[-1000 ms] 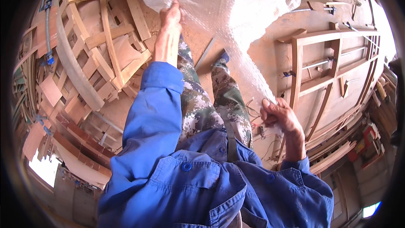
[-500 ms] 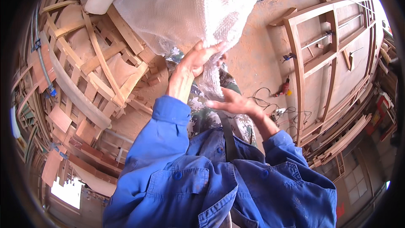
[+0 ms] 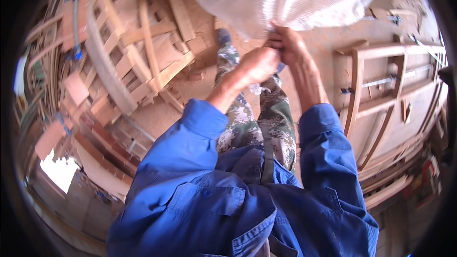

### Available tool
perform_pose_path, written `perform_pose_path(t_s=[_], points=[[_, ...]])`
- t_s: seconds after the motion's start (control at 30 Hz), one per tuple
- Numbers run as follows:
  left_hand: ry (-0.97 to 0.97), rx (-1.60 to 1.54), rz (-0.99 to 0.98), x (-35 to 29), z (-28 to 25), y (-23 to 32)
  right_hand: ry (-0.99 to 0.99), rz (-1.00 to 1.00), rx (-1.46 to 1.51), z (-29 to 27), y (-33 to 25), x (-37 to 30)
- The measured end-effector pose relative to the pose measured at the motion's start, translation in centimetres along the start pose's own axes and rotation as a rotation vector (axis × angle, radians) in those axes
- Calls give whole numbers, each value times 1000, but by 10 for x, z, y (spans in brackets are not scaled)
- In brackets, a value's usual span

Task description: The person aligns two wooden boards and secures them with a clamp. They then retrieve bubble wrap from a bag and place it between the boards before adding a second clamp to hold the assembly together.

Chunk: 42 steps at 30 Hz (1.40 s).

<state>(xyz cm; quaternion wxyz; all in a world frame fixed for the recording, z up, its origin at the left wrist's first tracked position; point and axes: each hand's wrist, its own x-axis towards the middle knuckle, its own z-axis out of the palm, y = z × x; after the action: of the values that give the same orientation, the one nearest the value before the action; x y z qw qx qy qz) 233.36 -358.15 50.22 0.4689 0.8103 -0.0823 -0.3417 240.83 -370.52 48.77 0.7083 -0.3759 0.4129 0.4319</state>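
Observation:
A large sheet of clear bubble wrap (image 3: 266, 0) fills the top middle of the view, with folds drawn together toward my hands. My left hand (image 3: 261, 64) is closed in a fist around its gathered end, and a small crumpled tail pokes out below. Just above and to the right, my right hand (image 3: 291, 45) is closed on the narrow neck of the wrap, its fingers pressed against the left hand. The fingertips are partly hidden and a little blurred.
Stacked wooden frames and curved slats (image 3: 109, 66) stand at the left. At the right, a large wooden frame (image 3: 376, 52) is held by bar clamps. Offcuts and sawdust lie on the floor (image 3: 202, 16). My legs in camouflage trousers (image 3: 276, 114) are below the hands.
My right hand has gone from open below the wrap to closed on its neck. My left hand has moved right and closed into a fist. The whole view has shifted.

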Motion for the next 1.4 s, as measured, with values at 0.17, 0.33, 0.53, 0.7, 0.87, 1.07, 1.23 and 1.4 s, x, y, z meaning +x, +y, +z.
perform_pose_path(t_s=[0.17, 0.33, 0.53, 0.7, 0.87, 1.07, 1.23, 1.4], points=[[201, -144, -7, -42, -23, 21, 158, -1, -166, 31, -4, 20], [243, -443, 240, -171, -30, 61, 164, -243, -184, 9, -23, 105], [1262, -1447, -56, -326, 7, -2, -352, -246, -1368, -85, -15, 95], [1630, -1594, 454, -438, 109, 10, -857, -478, -1538, 88, 191, -139], [1844, -1070, 288, -488, 234, 93, -1561, 10, -1483, 103, 350, -276], [1970, -483, -341, -579, 421, 165, -1741, 574, -1870, -2, 487, -336], [2338, -870, -534, -634, 597, 207, -1632, 889, -2085, -115, 638, -435], [2906, -1312, -365, -694, 758, 221, -1640, 1197, -1937, -187, 815, -523]])
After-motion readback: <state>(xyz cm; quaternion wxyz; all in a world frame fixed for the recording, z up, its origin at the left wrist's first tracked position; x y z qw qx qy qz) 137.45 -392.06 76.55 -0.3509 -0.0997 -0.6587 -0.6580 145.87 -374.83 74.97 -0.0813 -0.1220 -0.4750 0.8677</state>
